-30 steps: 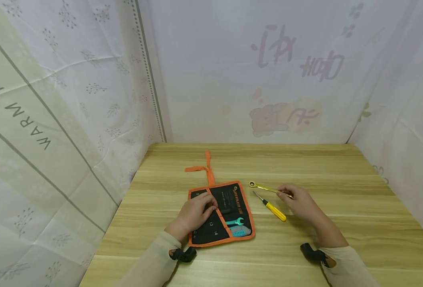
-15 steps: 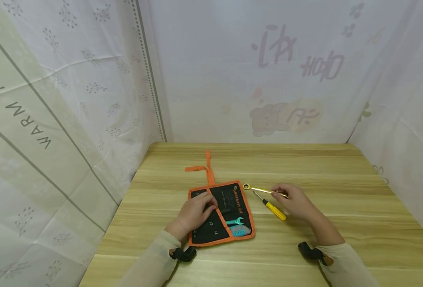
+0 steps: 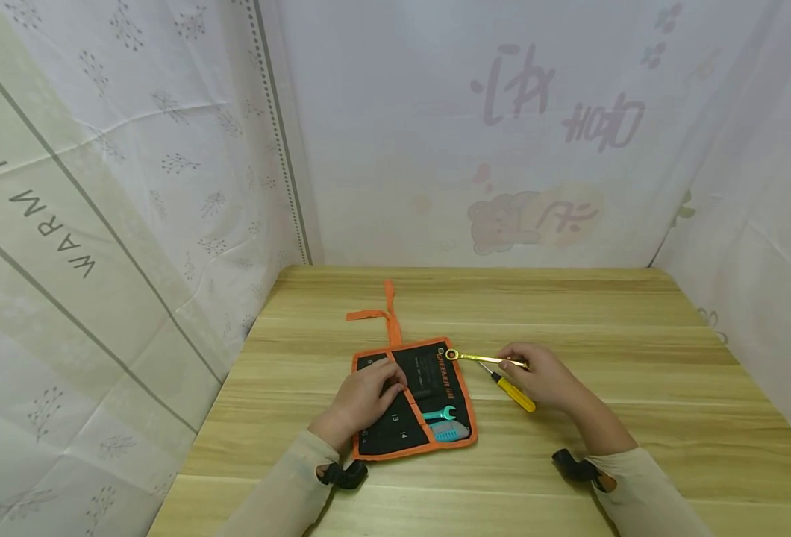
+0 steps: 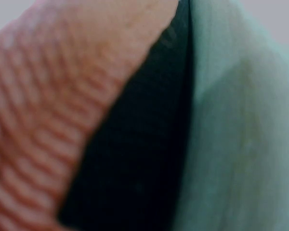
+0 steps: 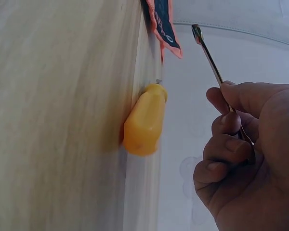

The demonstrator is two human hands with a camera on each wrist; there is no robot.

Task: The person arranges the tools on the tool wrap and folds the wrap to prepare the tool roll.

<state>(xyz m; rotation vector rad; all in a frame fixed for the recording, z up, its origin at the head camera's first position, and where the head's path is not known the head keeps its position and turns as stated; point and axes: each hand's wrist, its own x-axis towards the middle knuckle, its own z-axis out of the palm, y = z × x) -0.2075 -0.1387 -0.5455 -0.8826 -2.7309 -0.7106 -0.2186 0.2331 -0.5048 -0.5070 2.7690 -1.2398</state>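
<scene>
1. The left hand (image 3: pixel 366 397) lies over the left half of the black pouch (image 3: pixel 414 373); its forearm comes in from the near left, its back faces up and its fingers are bent; thumb and fingertips meet in a narrow pinch on the orange edge of the pocket.
2. The right hand (image 3: pixel 543 377) hangs above the table (image 3: pixel 570 306) to the right of the pouch; its forearm slants in from the near right, and thumb and forefinger pinch the yellow wrench (image 3: pixel 479 358); in the right wrist view the other fingers curl in around its lower end.
3. The wrench points left, its ring end over the pouch's far right corner in the head view; the right wrist view shows the ring end raised, with a gap between it and the cloth.
4. The screwdriver (image 3: pixel 515 393) lies on the table between pouch and right hand; its yellow handle is at the near right, its tip towards the far left.
5. The teal wrench (image 3: pixel 439 415) and the cutter (image 3: pixel 450 432) stick out of the pocket at the pouch's near right; the orange strap (image 3: pixel 392 328) runs off its far edge.
6. The left wrist view is a blurred close-up; it does not show the fingertips.
</scene>
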